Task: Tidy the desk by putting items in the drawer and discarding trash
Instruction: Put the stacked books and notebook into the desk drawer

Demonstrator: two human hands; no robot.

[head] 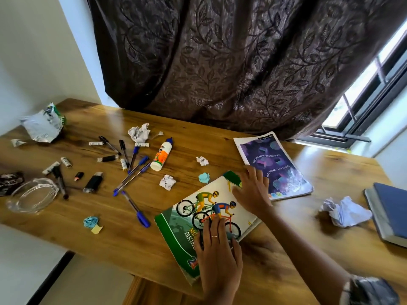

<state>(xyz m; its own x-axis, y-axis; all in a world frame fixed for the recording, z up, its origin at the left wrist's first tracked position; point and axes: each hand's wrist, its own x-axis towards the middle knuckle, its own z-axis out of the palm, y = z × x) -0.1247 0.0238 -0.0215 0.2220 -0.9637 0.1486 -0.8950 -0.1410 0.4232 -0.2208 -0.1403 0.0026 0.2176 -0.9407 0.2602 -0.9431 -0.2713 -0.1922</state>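
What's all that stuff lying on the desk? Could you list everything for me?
Cycling notebook: 1, green and white, near edge, under both hands
Purple notebook: 1, behind it
Blue book: 1, far right
Glue bottle: 1, white and orange, centre
Pens: several, blue and black, left of centre
Paper balls: several, white and pale blue, scattered
Glass dish: 1, clear, far left
Foil wrapper: 1, silver, back left
Curtain: 1, brown, behind desk
Left hand: flat on cycling notebook
Right hand: on its far corner

Daylight from right window (361, 89), desk (308, 164) glare (edges warped, blurred)
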